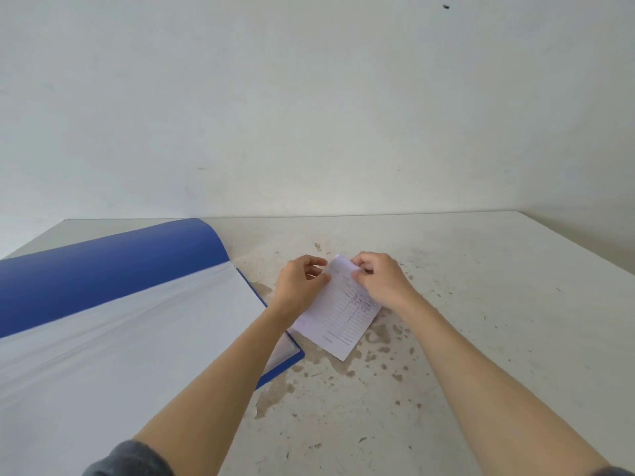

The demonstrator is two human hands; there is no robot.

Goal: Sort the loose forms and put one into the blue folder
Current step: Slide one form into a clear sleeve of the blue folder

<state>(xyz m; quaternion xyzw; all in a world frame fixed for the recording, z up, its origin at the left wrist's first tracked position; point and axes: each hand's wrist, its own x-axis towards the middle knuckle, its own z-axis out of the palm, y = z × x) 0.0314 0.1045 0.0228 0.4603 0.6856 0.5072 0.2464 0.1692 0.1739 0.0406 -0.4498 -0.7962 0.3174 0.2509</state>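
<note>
Both hands, left hand [298, 282] and right hand [379, 280], pinch the top of the small ruled forms [338, 317] lying on the bench [464, 338] beside the open blue folder [113, 266]; peel one sheet slowly, pinning the rest.

left hand [298, 282] and right hand [380, 280] pinching, forearms extended, converging

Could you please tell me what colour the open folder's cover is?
The folder cover is blue, clearest in the head view.
</note>
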